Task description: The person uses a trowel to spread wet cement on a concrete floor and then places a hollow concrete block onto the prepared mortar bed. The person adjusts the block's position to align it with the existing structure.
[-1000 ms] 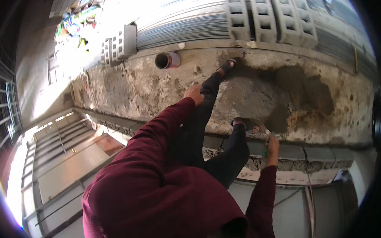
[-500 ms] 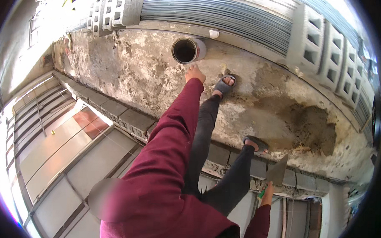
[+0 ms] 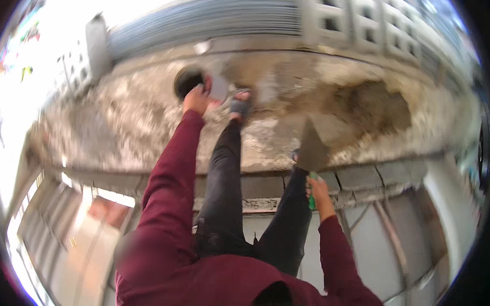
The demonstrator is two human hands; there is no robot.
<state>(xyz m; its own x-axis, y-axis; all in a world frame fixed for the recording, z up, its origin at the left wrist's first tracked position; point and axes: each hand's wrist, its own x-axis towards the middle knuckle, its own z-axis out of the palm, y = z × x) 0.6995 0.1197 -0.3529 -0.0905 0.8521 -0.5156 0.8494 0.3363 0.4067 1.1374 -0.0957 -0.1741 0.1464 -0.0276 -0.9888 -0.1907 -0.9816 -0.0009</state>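
Observation:
My left hand [image 3: 196, 100] grips the rim of a round can [image 3: 188, 75] with a dark inside, standing on the stained concrete strip. My right hand [image 3: 319, 192] is closed on the green handle of a trowel [image 3: 312, 150], whose broad pointed blade is held over my right foot and hides much of it. My left foot [image 3: 240, 102], in a grey sandal, is just right of the can. A dark wet grey patch [image 3: 376, 106] lies on the concrete to the right of the trowel blade. The picture is blurred by motion.
Hollow grey blocks [image 3: 363, 22] stand along the far edge at the right, more blocks [image 3: 75, 66] at the left, with grey ridged sheeting [image 3: 206, 19] between. A ledge of blocks [image 3: 357, 178] borders the near side, with framed panels [image 3: 374, 252] below it.
My left hand has moved from beside my leg out to the can and closed on its rim. My right hand has raised the trowel from the floor. The view has shifted.

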